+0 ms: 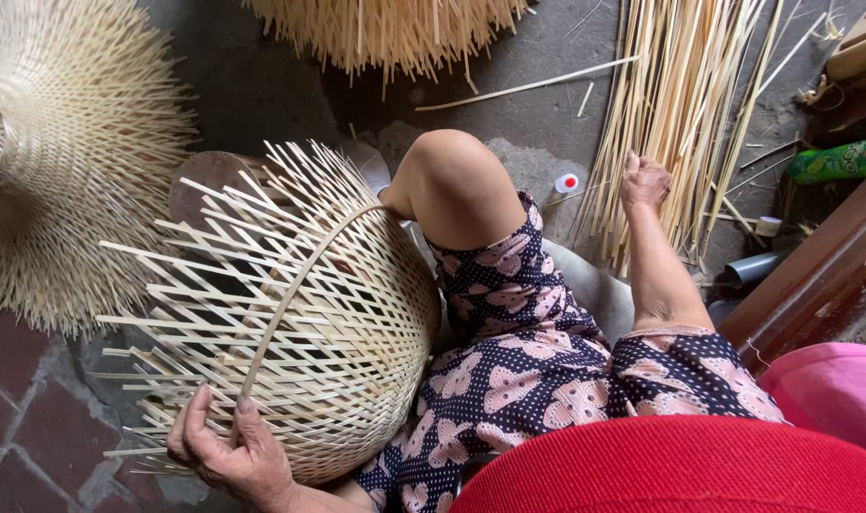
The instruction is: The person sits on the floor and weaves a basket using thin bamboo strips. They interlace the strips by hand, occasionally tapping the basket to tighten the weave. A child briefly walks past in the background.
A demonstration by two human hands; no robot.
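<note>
Your left hand (226, 454) is clenched on the lower edge of the basket (300, 323), with the fingers curled over a thin curved hoop strip (285, 302) that arcs across the weave. The basket is a half-woven dome of pale, flat bamboo slats, laid on its side against your knee (452, 180) at the left of your lap. Its body is a tight, regular lattice; toward the rim the weave opens into a loose diagonal grid, and the slat ends stick out unwoven as stiff, straight spikes. Your right hand (645, 180) is closed on the bundle of strips (680, 104) lying on the floor (547, 114) ahead on your right; the strips are long, narrow, straw-coloured and roughly parallel, with a few loose ones scattered beside them. A finished dome (72, 152) of the same material lies at far left, finely woven with a fringe of spiked ends, and the fringe of another (385, 28) shows at the top edge. The floor is rough grey concrete, changing to red brick (34, 418) at lower left. A small white cap with a red centre (567, 182) sits near the bundle.
</note>
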